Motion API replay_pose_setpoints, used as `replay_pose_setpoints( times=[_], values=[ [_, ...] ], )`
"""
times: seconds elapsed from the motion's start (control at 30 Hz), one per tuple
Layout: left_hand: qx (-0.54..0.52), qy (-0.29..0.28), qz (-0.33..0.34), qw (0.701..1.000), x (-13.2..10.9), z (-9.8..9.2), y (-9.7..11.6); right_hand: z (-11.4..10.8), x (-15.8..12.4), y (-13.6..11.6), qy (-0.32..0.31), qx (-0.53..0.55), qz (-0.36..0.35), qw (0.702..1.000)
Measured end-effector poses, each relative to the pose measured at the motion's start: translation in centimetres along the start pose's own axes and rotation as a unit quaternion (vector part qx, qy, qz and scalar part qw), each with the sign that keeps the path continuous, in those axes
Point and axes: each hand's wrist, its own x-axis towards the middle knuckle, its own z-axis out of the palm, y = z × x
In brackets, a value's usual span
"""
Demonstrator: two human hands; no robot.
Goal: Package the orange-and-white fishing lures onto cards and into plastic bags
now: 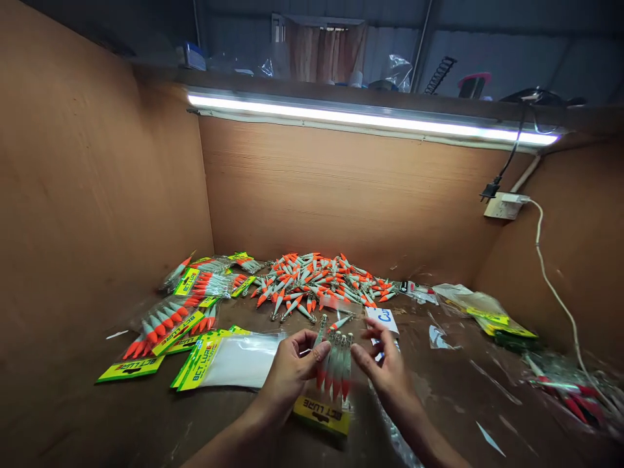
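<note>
Head view: the left hand (292, 367) and right hand (387, 370) meet low in the middle over a clear packet (336, 364). It holds a row of white lures with orange tips, and its yellow header card (322, 415) hangs toward the person. The left fingers (319, 352) are pinched on the packet's left edge. The right fingers (373, 338) are loosely spread at its right edge, and whether they grip it or only touch it cannot be told (motion blur there). The packet is held just above the worktop (121, 422).

As for progress, several filled packets (180, 312) lie to the left, near the side wall, so part of the bagging looks done. A stack of empty bags (229, 361) with the same yellow cards sits just beside the left hand. Further back, against the rear board, a large loose pile of lures (316, 283) waits unbagged. It looks far bigger than what is packed, so most of the work seems left. Crumpled clear wrappers (478, 305) lie to the right.
</note>
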Motion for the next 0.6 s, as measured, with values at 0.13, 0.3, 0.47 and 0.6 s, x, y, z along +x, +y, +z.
replay_pose_setpoints(
  times=[0.13, 0.3, 0.47, 0.6],
  values=[
    [-0.015, -0.007, 0.032, 0.999, -0.1, -0.1, 0.0, 1.9, -0.5, 0.8, -0.236, 0.181, 0.084, 0.951],
    [0.037, 0.002, 0.030, 0.999, 0.5, -0.8, -0.2, 2.7, -1.1, 1.1, -0.220, 0.250, 0.126, 0.934],
    [0.075, 0.013, 0.046, 0.996, 1.0, -1.3, -0.6, 3.1, -1.4, 1.3, -0.220, 0.275, 0.106, 0.930],
    [0.080, 0.009, 0.039, 0.996, 0.8, -1.3, -0.3, 3.3, -1.7, 1.3, -0.218, 0.289, 0.098, 0.927]
  ],
)
